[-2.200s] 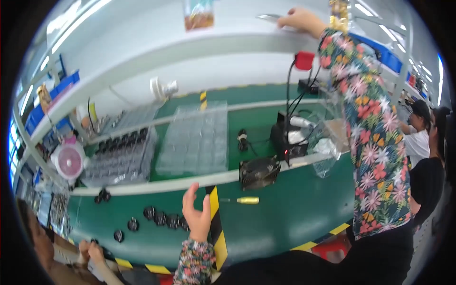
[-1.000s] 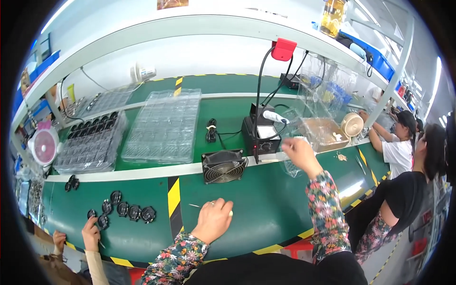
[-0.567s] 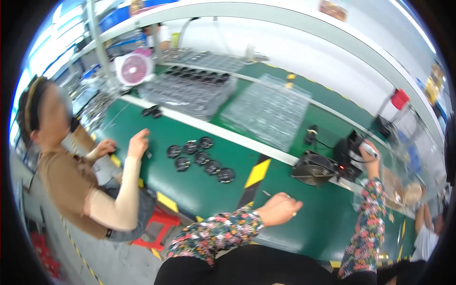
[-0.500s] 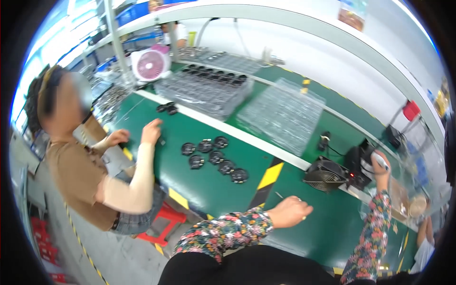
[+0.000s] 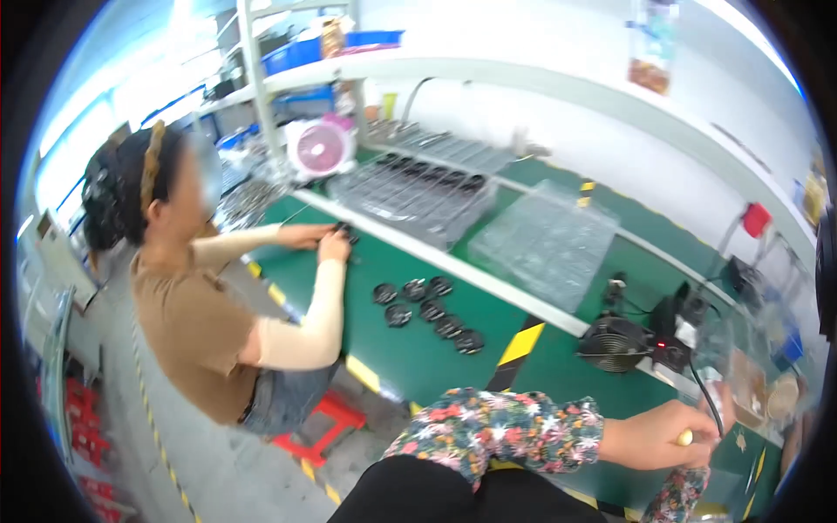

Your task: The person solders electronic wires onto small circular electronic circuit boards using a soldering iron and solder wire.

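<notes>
My left hand (image 5: 658, 438) reaches across to the right, its fingers curled together; whatever is in them is hidden. A pale yellow band or cover shows on one finger. My right hand (image 5: 717, 403) is just beyond it, blurred and partly covered, so its grip does not show. A black cord (image 5: 704, 392) runs down to where the two hands meet. Up and left of them, a black box with a red light (image 5: 670, 353) stands beside a small black fan with a wire guard (image 5: 615, 344).
Several round black parts (image 5: 432, 309) lie on the green table (image 5: 384, 261). A co-worker (image 5: 187, 322) at the left handles a small dark part. Clear plastic trays (image 5: 549, 240) lie beyond the white rail (image 5: 488, 270). A pink-and-white fan (image 5: 321, 146) stands at the back.
My left hand has moved right, over to my right hand. My right hand has come down from beside the black box, where it held a white handheld tool. The view has shifted left.
</notes>
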